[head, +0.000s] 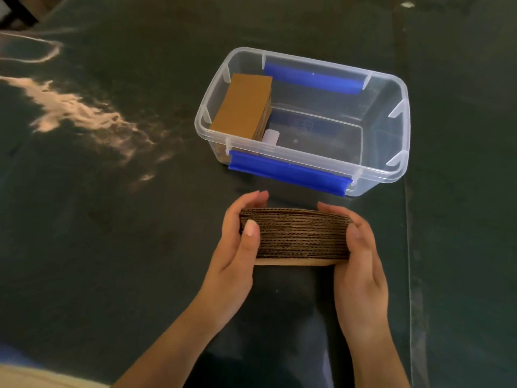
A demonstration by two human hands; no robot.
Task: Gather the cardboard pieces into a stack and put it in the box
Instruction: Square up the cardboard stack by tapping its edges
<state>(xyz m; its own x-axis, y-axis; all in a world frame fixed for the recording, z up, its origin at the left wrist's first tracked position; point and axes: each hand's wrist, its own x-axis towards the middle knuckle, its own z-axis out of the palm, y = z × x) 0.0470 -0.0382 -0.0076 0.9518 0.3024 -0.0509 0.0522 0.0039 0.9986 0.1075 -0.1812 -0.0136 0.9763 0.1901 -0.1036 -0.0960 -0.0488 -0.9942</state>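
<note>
Head view: left hand (pixel 237 247) and right hand (pixel 361 253) clamp the cardboard stack (pixel 296 236) at its ends, lower centre; light, stiff, likely to shear unless squeezed.

Dim, soft focus; pale glare streaks on the dark table (pixel 84 113) at left.

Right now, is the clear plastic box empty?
No, a brown cardboard stack already lies at the left end of the clear plastic box.
</note>
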